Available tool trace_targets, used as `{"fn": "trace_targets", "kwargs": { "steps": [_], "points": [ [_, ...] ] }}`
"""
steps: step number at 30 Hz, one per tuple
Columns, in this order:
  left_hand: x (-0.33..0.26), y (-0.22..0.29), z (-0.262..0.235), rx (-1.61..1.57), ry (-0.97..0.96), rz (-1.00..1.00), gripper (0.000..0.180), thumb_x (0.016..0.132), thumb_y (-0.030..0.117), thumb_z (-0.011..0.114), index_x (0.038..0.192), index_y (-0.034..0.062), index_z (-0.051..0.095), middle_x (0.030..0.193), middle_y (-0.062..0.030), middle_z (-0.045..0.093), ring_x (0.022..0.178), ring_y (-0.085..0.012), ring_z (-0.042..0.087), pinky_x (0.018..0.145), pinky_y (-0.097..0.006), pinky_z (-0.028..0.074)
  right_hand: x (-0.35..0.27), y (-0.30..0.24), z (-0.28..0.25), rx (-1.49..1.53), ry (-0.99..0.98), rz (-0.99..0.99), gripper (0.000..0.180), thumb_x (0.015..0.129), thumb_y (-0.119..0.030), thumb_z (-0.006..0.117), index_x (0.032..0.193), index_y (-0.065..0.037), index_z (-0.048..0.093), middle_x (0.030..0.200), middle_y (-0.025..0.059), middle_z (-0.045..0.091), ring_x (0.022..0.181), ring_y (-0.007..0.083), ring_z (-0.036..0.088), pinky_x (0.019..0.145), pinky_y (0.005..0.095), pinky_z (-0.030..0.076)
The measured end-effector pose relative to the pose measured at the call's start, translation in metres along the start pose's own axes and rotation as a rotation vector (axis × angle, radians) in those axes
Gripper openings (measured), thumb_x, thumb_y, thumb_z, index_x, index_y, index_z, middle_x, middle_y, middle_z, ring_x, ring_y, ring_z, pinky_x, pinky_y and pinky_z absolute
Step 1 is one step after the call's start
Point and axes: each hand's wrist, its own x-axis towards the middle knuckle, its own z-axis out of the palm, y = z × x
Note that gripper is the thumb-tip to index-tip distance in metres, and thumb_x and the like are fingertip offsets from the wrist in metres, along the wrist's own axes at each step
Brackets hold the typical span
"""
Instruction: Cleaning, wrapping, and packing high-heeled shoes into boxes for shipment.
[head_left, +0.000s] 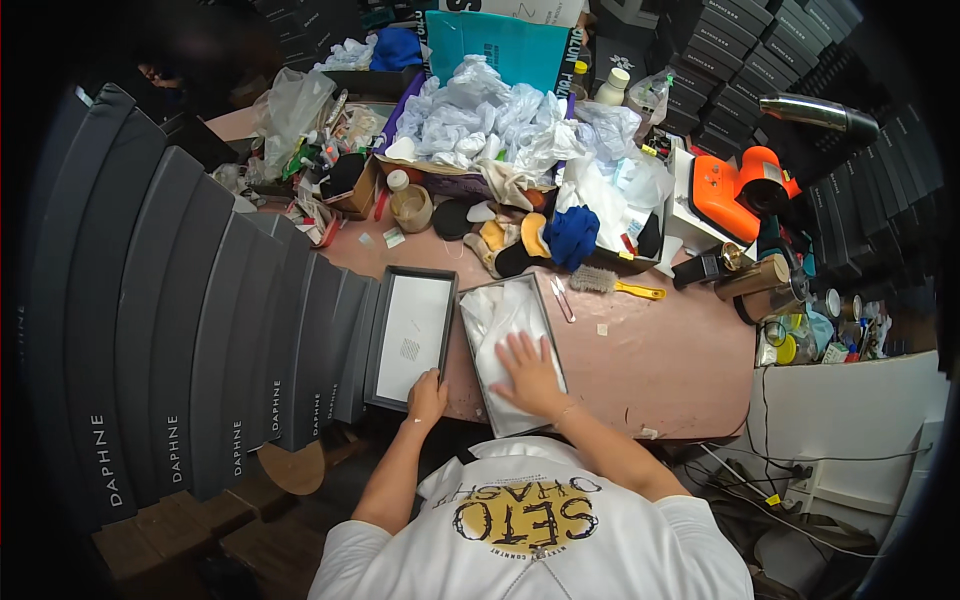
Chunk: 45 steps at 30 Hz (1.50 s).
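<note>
A dark grey shoe box [553, 352] lies on the pinkish table in front of me, lined with white tissue paper [497, 312] that covers whatever is inside. My right hand [530, 376] rests flat on the paper with its fingers spread. Just left of the box is its shallow lid [415, 310], turned inside up, with a white inner face and a small printed patch. My left hand [428, 397] grips the lid at its near right corner, fingers closed on the edge.
Grey shoe boxes [190, 300] stand in a long row at the left. Behind lie a wire brush [612, 284], tweezers [562, 298], a blue cloth [573, 237], a jar [409, 203] and a heap of white plastic bags [480, 115]. An orange device [725, 197] sits at the right.
</note>
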Motion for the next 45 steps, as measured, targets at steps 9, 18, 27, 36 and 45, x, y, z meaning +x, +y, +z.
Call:
{"fn": "trace_targets", "kwargs": {
  "steps": [9, 18, 27, 36, 45],
  "points": [
    [-0.026, 0.177, -0.127, -1.162, -0.311, 0.143, 0.026, 0.094, 0.015, 0.058, 0.111, -0.0041, 0.054, 0.101, -0.0023, 0.06, 0.089, -0.0047, 0.052, 0.077, -0.021, 0.045, -0.015, 0.055, -0.06, 1.542, 0.1, 0.386, 0.065, 0.093, -0.048, 0.05, 0.141, -0.006, 0.036, 0.143, 0.0178, 0.039, 0.135, 0.0277, 0.033, 0.11, 0.0409, 0.024],
    [-0.027, 0.124, -0.026, -0.333, 0.054, 0.185, 0.072, 0.086, 0.037, 0.064, 0.134, -0.0079, 0.035, 0.131, -0.0255, 0.04, 0.122, -0.034, 0.043, 0.1, -0.037, 0.037, -0.039, 0.075, -0.038, 0.845, -0.038, 0.573, 0.054, 0.088, -0.046, 0.058, 0.112, 0.002, 0.063, 0.098, 0.0212, 0.064, 0.088, 0.0257, 0.062, 0.077, 0.0352, 0.048],
    [-0.04, 0.065, 0.014, -0.746, -0.249, 0.038, 0.074, 0.095, 0.043, 0.046, 0.142, -0.005, 0.017, 0.14, -0.0296, 0.032, 0.132, -0.0404, 0.031, 0.108, -0.042, 0.026, -0.045, 0.04, 0.01, 0.537, 0.129, 0.543, 0.048, 0.088, -0.039, 0.057, 0.113, 0.001, 0.061, 0.093, 0.0234, 0.061, 0.083, 0.0336, 0.058, 0.077, 0.0418, 0.046],
    [-0.028, 0.055, 0.009, -1.272, -0.339, -0.244, 0.069, 0.094, 0.035, 0.052, 0.145, 0.0019, 0.019, 0.144, -0.0152, 0.031, 0.134, -0.026, 0.029, 0.11, -0.038, 0.024, -0.05, 0.04, 0.019, 1.309, -0.052, 0.805, 0.055, 0.095, -0.05, 0.044, 0.133, -0.01, 0.048, 0.125, 0.0106, 0.055, 0.111, 0.023, 0.053, 0.084, 0.0349, 0.047],
    [0.001, 0.133, -0.128, -1.505, -0.758, -0.699, 0.084, 0.075, 0.07, 0.051, 0.14, 0.0178, 0.038, 0.141, -0.0116, 0.04, 0.128, -0.0304, 0.037, 0.101, -0.053, 0.031, -0.048, -0.004, -0.094, 1.53, -0.049, 0.421, 0.067, 0.093, -0.058, 0.041, 0.142, -0.014, 0.031, 0.121, 0.0067, 0.053, 0.096, 0.0156, 0.059, 0.07, 0.0332, 0.056]
  ]
}}
